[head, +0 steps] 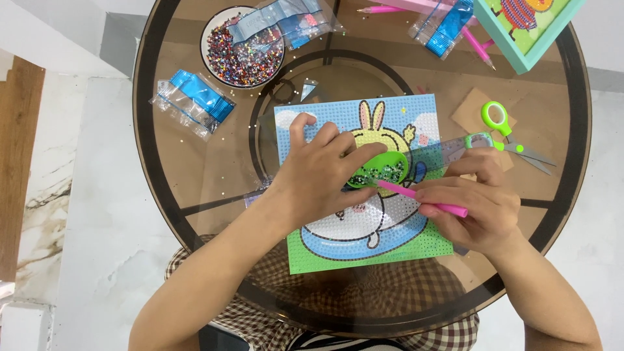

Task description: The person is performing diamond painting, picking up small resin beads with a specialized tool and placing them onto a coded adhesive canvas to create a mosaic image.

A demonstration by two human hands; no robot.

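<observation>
I judge the rabbit picture (364, 188) barely filled: my left hand (325, 172) pinches the green tray (383, 170), my right hand (471, 201) pinches the pink pen (422, 198).

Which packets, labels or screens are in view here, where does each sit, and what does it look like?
Clear packet with blue contents: flat, on the glass table's left side.
Clear packet with blue and pink contents: lying across the bowl of beads, top centre.
Clear packet with blue contents: top right, beside the teal picture frame.
No screens or signs.
</observation>
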